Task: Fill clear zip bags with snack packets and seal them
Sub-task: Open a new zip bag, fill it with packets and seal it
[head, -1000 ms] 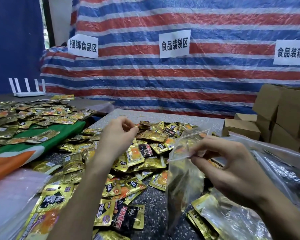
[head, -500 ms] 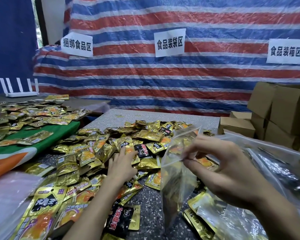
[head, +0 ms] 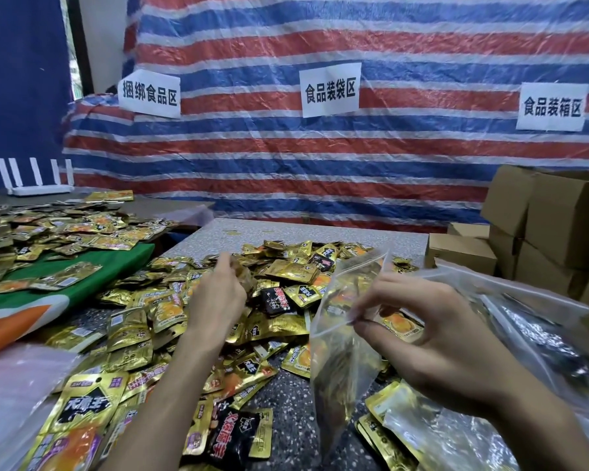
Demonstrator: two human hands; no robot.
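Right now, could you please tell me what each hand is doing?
Left hand: curled round what looks like a blurred snack packet.
Right hand: pinching the open mouth of the clear zip bag.

Even soft light, wide-angle edge distortion

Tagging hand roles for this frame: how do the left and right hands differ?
Left hand hovers above the packet pile, fingers curled on a blurred packet; right hand pinches the zip bag rim. Left hand shows its back, fingers pointing away; right hand's fingers point left toward the bag mouth. Both grip something off the table.
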